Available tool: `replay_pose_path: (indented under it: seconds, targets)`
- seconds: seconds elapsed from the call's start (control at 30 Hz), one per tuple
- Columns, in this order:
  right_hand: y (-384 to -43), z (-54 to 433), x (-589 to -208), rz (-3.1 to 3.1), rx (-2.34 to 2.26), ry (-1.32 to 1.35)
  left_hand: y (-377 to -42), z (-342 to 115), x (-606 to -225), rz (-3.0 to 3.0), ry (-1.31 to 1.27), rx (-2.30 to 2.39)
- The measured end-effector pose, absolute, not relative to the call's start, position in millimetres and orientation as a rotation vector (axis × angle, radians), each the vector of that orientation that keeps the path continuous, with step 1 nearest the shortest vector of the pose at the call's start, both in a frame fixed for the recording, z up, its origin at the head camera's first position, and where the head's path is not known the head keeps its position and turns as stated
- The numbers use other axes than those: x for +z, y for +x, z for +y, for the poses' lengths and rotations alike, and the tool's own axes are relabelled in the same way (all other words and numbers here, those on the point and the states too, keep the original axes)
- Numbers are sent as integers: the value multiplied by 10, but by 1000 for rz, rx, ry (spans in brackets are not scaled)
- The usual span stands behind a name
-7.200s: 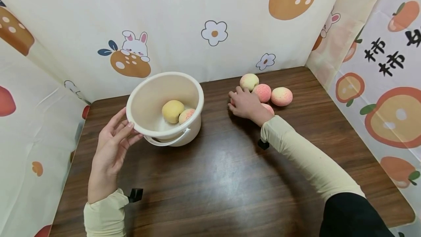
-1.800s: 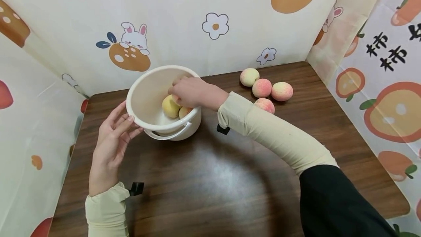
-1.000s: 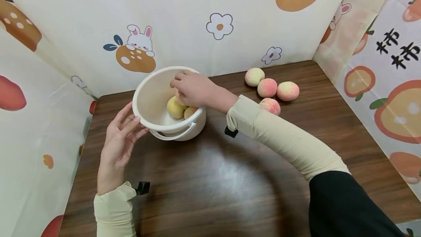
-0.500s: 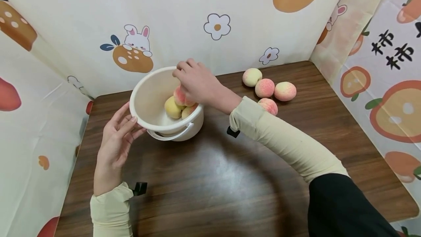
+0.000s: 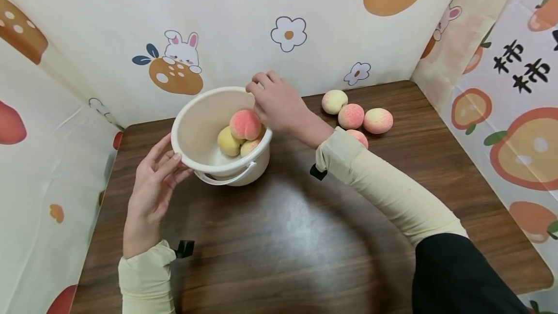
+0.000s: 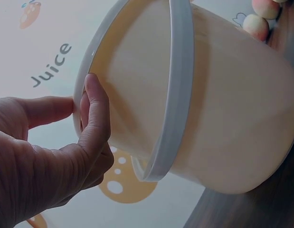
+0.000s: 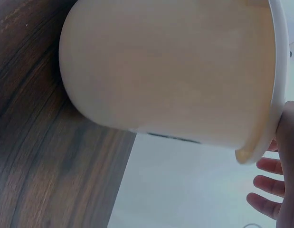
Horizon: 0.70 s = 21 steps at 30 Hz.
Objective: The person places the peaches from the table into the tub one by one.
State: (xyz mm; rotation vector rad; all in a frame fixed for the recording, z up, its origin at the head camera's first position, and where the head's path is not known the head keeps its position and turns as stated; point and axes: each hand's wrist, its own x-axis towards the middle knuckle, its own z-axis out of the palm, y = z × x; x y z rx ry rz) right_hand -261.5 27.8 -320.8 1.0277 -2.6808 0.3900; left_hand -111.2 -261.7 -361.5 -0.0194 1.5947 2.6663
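Observation:
A white bucket stands upright on the table, its thin handle hanging down at the front. My left hand pinches its left rim between thumb and fingers; the left wrist view shows this hand on the rim up close. Inside lie a yellow peach, a pale pink peach, partly hidden, and a reddish-pink peach on top. Over the right rim is my right hand, holding nothing, fingers loosely bent. In the right wrist view, its fingers are spread beside the rim.
Several peaches sit at the back right of the brown wooden table, among them a pale yellow one and a pink one. My right sleeve partly covers the nearest. Patterned cloth closes off the back and sides.
My right hand took a peach from the table group, carried it into the bucket and let go. It has since risen rightward to the rim. The left hand keeps its hold.

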Motion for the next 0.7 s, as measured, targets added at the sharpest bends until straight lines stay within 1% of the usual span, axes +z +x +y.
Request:
replay_pose_path:
  seconds: [0.43, 0.7]
  targets:
    - [-2664, 509, -3318, -2692, 405, 908, -1102, -2616, -3617, 1607, -5, 2662]
    - [-2623, 646, -3408, -2711, 391, 871, -1112, -2605, -3616, 1596, -7, 2666]
